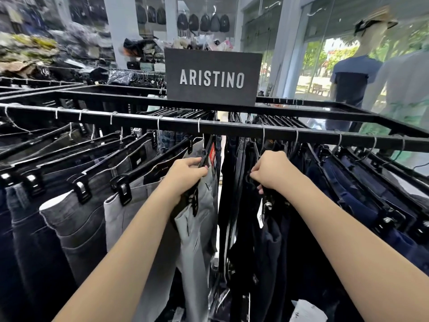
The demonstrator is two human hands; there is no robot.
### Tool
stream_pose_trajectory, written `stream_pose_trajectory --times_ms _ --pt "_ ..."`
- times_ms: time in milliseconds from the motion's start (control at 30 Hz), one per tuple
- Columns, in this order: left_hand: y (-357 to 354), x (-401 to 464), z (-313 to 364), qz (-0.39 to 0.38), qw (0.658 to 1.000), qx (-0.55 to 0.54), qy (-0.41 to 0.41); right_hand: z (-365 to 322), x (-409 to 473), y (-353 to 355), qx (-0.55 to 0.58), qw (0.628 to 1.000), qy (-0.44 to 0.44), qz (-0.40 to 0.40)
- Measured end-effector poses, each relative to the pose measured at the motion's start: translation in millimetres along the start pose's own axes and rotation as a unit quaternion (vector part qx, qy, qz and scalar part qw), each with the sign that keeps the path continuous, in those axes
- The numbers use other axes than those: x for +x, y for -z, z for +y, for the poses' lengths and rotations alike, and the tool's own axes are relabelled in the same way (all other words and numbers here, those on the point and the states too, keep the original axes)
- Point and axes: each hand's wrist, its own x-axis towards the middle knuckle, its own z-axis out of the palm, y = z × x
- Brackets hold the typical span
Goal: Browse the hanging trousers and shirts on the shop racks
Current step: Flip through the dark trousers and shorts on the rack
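While both of your arms reach into the trousers hanging from the black rail [209, 124], your left hand [185, 174] curls its fingers [197, 162] round the black hanger [207, 152] of the light grey trousers [197, 228], thumb pinching from below. Your right hand [270, 169] is closed tight in a fist round the top of the dark trousers [260, 240], just beside a white tag [260, 214]. Between your hands a narrow gap parts the row, below the dark sign [212, 76].
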Motion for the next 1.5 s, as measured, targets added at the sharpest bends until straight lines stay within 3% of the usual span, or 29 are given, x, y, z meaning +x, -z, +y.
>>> stream_pose_trajectory --times_ms 200,467,600,700,767,800,867,967,1067,1200,1500 --pt "-29 -6 10 0.027 0.999 0.021 -0.04 -2 -2 -5 -0.023 1.0 0.012 0.008" --pt "-35 1 1 0.02 0.999 0.02 -0.015 5 -4 -2 -0.033 0.999 0.026 0.014" --pt "-21 -4 11 -0.036 0.999 0.026 0.0 -2 -14 1 -0.102 0.994 0.033 0.018" --pt "-13 -9 10 -0.131 0.987 -0.092 0.018 -17 -26 3 -0.221 0.966 0.048 0.123" --pt "-14 -11 0 -0.16 0.981 -0.113 -0.003 -34 -28 -1 -0.209 0.96 0.074 0.173" --pt "-17 -14 -4 -0.165 0.981 -0.105 -0.018 -42 -26 -6 -0.169 0.968 0.088 0.163" --pt "-24 -21 -11 -0.152 0.983 -0.088 -0.048 -55 -19 -16 -0.088 0.989 0.095 0.067" --pt "-23 -17 -24 -0.15 0.977 -0.138 -0.057 -61 -13 -18 -0.102 0.989 0.106 -0.028" --pt "-4 -9 -33 -0.115 0.978 -0.17 -0.042 -55 -14 -6 -0.128 0.984 0.115 -0.039" --pt "20 1 -44 -0.041 0.989 -0.145 0.003 -42 -8 -4 -0.017 0.99 0.1 -0.097" --pt "11 0 -26 -0.103 0.987 -0.115 0.044 -45 -6 -8 0.043 0.991 0.089 -0.09"
